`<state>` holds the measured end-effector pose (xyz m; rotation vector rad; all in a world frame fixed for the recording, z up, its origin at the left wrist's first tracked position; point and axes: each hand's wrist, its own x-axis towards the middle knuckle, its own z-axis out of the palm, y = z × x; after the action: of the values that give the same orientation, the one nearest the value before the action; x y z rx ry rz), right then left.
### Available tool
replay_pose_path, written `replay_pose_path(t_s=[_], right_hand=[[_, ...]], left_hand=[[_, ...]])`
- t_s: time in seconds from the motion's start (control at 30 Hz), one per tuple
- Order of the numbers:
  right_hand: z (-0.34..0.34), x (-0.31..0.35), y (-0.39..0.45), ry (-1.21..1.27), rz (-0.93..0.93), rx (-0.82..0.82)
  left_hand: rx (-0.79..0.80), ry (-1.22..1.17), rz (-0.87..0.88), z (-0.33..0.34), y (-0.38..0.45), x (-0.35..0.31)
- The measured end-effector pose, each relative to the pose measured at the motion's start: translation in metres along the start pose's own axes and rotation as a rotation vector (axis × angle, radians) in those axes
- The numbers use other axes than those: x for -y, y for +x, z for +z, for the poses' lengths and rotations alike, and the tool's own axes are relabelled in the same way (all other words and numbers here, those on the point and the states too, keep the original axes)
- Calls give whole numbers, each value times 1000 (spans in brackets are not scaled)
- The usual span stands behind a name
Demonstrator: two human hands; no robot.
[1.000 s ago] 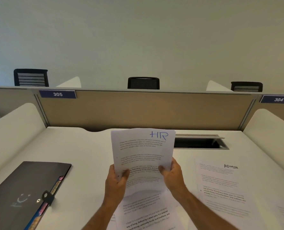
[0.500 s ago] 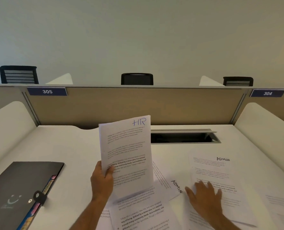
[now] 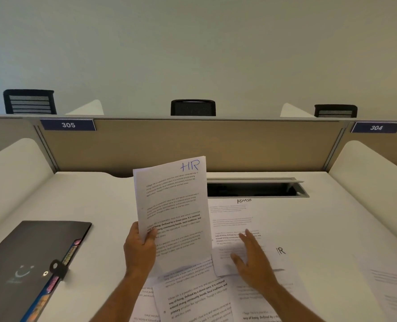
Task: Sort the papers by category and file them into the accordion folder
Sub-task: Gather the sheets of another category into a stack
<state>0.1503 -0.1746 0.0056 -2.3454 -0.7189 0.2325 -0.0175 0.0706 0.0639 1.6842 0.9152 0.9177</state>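
My left hand (image 3: 140, 249) grips a printed sheet marked HR (image 3: 173, 210) by its lower left edge and holds it upright above the desk. My right hand (image 3: 254, 261) lies flat, fingers spread, on a sheet marked ADMIN (image 3: 233, 219) that sits on the desk to the right. Under it another sheet (image 3: 283, 259) shows the letters "IR". More printed pages (image 3: 197, 296) overlap near the front edge. The black accordion folder (image 3: 27, 263) lies closed at the left, its strap fastened and coloured tabs showing along its edge.
A further sheet (image 3: 392, 282) lies at the far right. An open cable slot (image 3: 253, 189) is set into the white desk (image 3: 95, 205) behind the papers. Beige partitions and curved white side panels enclose the desk.
My right hand let go of the HR sheet and went down to the papers on the right; the ADMIN sheet under it has slid farther back toward the cable slot. My left hand alone holds the HR sheet.
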Motion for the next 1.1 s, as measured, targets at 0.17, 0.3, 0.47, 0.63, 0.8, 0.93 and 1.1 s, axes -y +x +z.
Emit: replay_pose_path(t_s=[0.17,0.3,0.47,0.63,0.8,0.93,1.1], right_hand=[[-15,-32,-14,-261,171,-172],[-20,-59,-18,-392,255,-64],[-43,-83,-7,-322,209,52],[-63,-100,-12,-347,93,-66],[-43,-93,-28,-514,33,124],[-41,-83,-29,-554,-17,258],[-55,-79,-32,-442,-1,208]], left_hand=[[-12,-6,-19,0,-2,4],[-4,-8,-18,2,-4,3],[2,-7,-5,4,-4,1],[3,14,6,5,-5,2],[7,16,-7,10,-7,3],[19,18,2,14,-8,1],[20,17,-3,17,-8,1]])
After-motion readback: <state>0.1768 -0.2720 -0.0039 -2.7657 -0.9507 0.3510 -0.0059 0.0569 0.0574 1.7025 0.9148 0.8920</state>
